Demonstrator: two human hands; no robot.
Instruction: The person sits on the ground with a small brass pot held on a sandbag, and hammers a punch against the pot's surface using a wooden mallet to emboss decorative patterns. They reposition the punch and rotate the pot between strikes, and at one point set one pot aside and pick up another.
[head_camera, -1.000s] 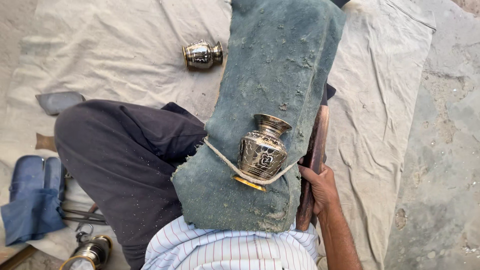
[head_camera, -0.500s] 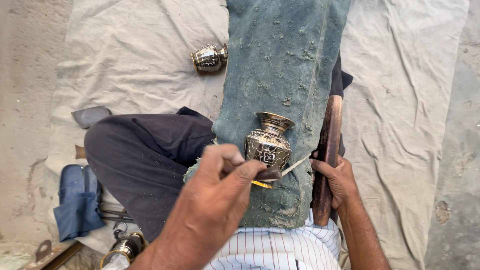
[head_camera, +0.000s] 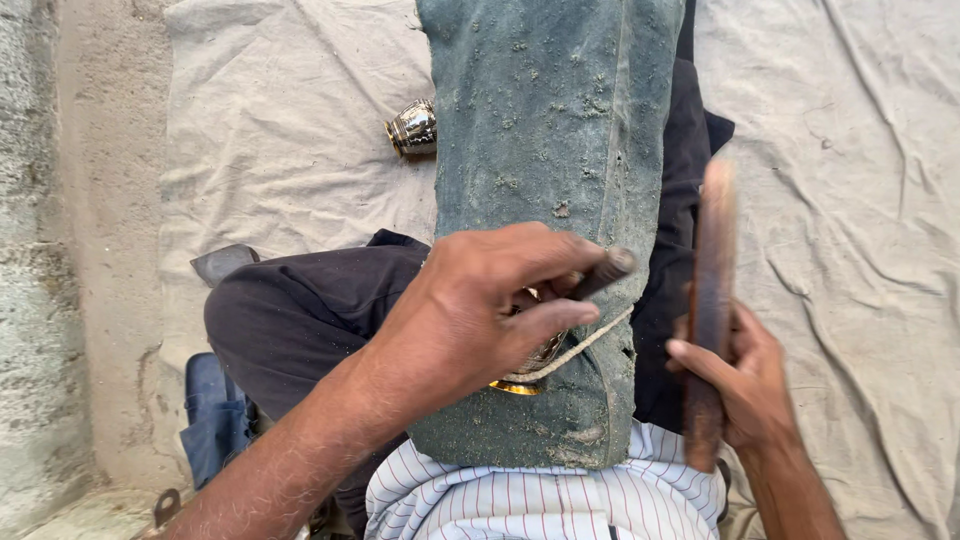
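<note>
Head view: left hand (head_camera: 480, 320) is now covering the brass vase (head_camera: 530, 365) on the green cloth (head_camera: 550, 150), fingers pinching a small dark tool (head_camera: 600, 275), while the right hand (head_camera: 745, 385) is lifting its gripped wooden stick (head_camera: 712, 290) upright beside it.

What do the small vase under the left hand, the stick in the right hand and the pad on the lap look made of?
Vase: likely polished brass; its gold rim shines below the left hand.
Stick in the right hand: probably wood; brown, worn, matt.
Pad: seemingly thick grey-green cloth, gritty and dusty.
</note>
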